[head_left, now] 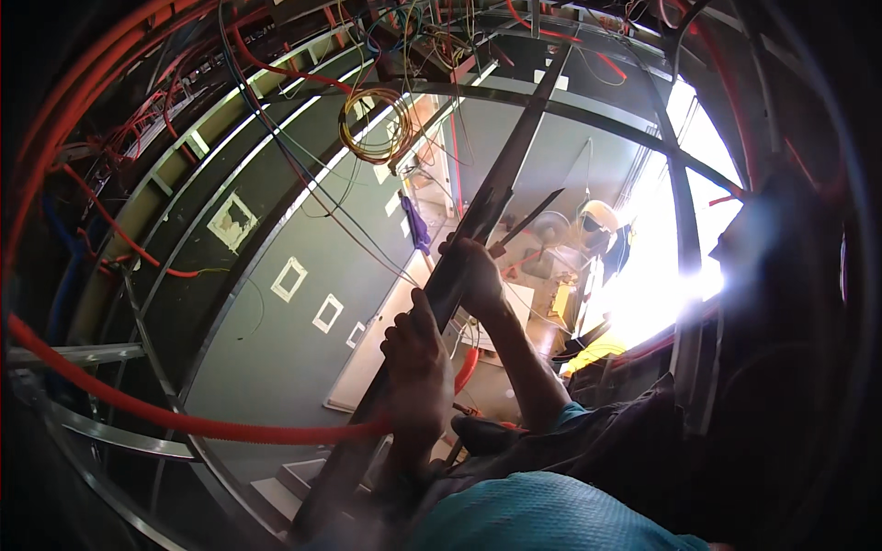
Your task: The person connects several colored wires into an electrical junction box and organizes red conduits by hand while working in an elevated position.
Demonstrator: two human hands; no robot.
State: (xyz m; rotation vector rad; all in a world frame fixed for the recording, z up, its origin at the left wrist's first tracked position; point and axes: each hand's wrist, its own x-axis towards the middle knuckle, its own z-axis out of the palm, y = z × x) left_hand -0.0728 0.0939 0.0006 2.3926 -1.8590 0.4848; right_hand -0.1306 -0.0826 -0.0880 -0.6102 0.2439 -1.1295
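Observation:
A long dark metal profile [503,174] runs slantwise from the top of the view down to the lower left. My left hand [415,363] is wrapped round it lower down, fingers closed. Farther up, my right hand [480,280] grips the same profile from its right side. Just beyond the right hand a narrow, pointed dark strip [535,219] sticks out; whether that hand also holds it, I cannot tell. An orange-red corrugated conduit [230,427] sweeps across from the left and passes by my left wrist.
Metal ceiling framing [606,129] crosses overhead with hanging wires and a coil of yellow wire [375,126]. A grey wall [266,340] has several square cut-outs. Far below stands a person in a yellow helmet [597,218]. Glaring daylight [661,266] enters at right.

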